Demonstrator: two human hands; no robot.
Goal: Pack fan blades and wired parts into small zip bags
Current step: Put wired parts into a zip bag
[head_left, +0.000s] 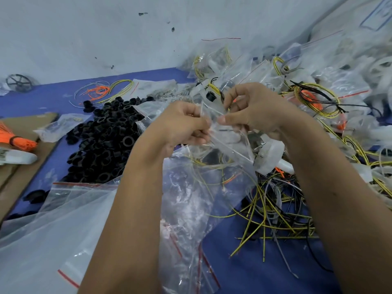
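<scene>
Small zip bag (228, 137), centre of frame: clear plastic, pinched at its upper edge between the left hand (182, 126) and the right hand (252, 111), both with fingers curled on it; contents cannot be told. Empty zip bags (186, 209) with red strips lie beneath the wrists on the blue bench (53, 96). Filled bags (318, 77) holding yellow-black wires and white parts are heaped upper right; black rings (106, 141) piled left.
</scene>
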